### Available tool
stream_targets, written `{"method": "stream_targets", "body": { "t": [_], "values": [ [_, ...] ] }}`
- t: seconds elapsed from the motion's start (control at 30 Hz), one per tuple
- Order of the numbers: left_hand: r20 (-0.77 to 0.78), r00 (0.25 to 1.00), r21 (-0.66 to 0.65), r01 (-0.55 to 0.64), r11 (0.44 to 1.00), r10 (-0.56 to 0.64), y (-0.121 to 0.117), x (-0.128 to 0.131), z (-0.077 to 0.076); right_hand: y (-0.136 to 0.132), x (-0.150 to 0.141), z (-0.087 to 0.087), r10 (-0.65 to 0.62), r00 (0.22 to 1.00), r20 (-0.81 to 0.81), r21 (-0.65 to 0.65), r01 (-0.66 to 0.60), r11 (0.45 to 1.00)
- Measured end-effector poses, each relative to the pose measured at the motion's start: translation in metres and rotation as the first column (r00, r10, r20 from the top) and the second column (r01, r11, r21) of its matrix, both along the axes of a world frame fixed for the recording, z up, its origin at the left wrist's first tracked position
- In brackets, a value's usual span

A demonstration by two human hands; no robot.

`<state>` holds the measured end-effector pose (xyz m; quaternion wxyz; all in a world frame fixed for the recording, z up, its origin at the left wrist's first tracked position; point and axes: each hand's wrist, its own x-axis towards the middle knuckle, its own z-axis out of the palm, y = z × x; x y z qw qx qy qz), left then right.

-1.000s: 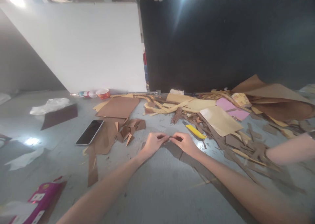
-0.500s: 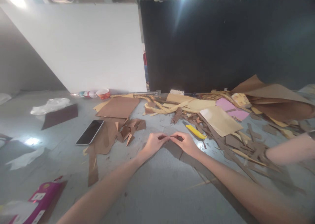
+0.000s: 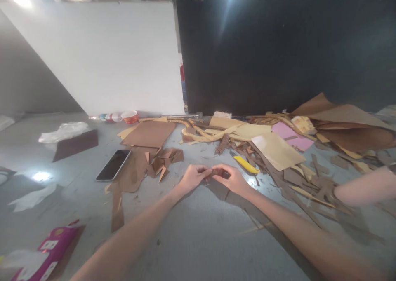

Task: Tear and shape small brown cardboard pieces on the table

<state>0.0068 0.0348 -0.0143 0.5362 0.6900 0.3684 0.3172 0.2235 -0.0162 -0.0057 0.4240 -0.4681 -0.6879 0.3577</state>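
My left hand [image 3: 194, 176] and my right hand [image 3: 229, 177] meet over the middle of the table. Between their fingertips is a small brown piece [image 3: 213, 173], mostly covered by the fingers, that looks like the brown paper nearby. The left thumb and fingers pinch one side of it. On the other side the right fingers are closed around it. Left of my hands lies a heap of small folded brown paper pieces [image 3: 163, 162]. A yellow utility knife [image 3: 246, 165] rests just beyond my right hand.
A phone [image 3: 114, 165] lies on brown sheets at left. A purple-pink packet [image 3: 58, 248] is at the near left, a paper cup [image 3: 130, 116] at the back. Brown strips [image 3: 297, 190] spread on the right, where another person's forearm [image 3: 368, 188] reaches in. Large brown sheets [image 3: 349, 124] stand behind.
My right fingers have shifted up and over the small brown piece, and more of it shows between my hands. The things on the table stay where they were.
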Motion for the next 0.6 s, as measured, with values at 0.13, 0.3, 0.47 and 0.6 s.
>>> {"method": "stream_targets", "body": {
  "t": [0.13,0.3,0.47,0.6],
  "values": [
    [0.007,1.000,-0.018,0.014,1.000,-0.014,0.0014,-0.0004,0.0013,0.0005,0.0005,-0.0028,-0.010,1.000,0.006,0.028,0.010,1.000],
    [0.007,1.000,-0.005,0.004,1.000,-0.004,0.0001,0.0010,0.0041,-0.0005,0.0001,-0.0036,-0.031,0.999,0.017,0.046,0.030,0.998],
    [-0.021,1.000,0.008,-0.007,1.000,0.007,-0.0009,0.0025,0.0041,-0.0010,-0.0009,-0.0008,-0.031,0.999,0.039,0.064,0.028,0.998],
    [-0.019,1.000,0.012,-0.008,1.000,0.008,-0.0006,0.0033,-0.0010,-0.0009,-0.0019,0.0002,-0.023,0.999,0.035,0.061,0.021,0.998]
  ]
}}
